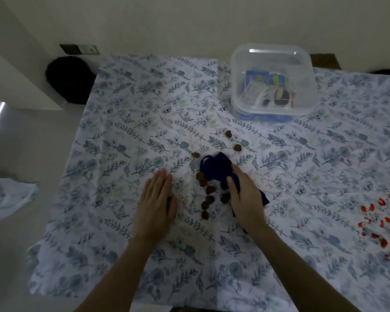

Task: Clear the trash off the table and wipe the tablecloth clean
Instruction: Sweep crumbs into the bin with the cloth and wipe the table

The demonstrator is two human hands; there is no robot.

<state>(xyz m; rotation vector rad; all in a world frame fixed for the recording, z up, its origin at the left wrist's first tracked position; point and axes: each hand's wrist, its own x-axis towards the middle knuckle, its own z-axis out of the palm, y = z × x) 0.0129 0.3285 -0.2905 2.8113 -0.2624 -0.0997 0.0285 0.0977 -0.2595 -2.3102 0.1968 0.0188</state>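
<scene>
Sweeping brown crumbs (206, 194) with a cloth (214, 166) gripped in my right hand (245, 199) (left hand (157, 199) flat, fingers extended); red bits (379, 221) at 3 o'clock remain.

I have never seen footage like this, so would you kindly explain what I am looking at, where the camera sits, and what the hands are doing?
This is one picture from a camera worn on a person's head, looking down at a table under a floral tablecloth. No machine is involved, only two bare hands. The left hand lies flat and open on the cloth. The right hand presses a dark blue rag beside small brown scraps. A clear plastic container holding small items stands farther back, and red bits lie at the right.
</scene>
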